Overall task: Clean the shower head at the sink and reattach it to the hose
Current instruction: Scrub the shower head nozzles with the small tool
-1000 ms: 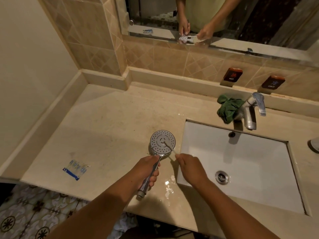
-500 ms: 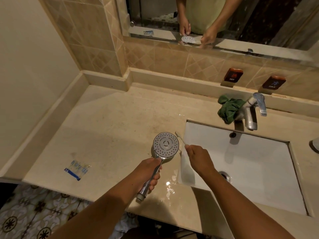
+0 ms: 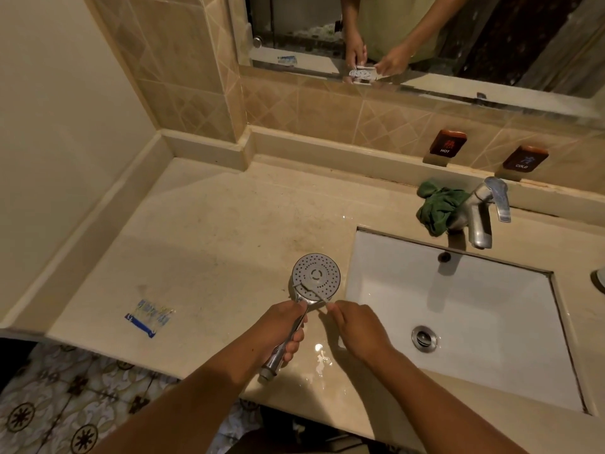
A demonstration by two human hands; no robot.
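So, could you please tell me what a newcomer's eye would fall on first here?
The chrome shower head, held face-up by its handle in the left hand beside the white sink, while the right hand works a small brush across it. Next, the green cloth bunched against the faucet.

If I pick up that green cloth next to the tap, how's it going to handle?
The green cloth lies crumpled beside the faucet, so it is probably floppy and would drape. It looks light, unless wet, which I cannot tell. It is unlikely to roll or break.
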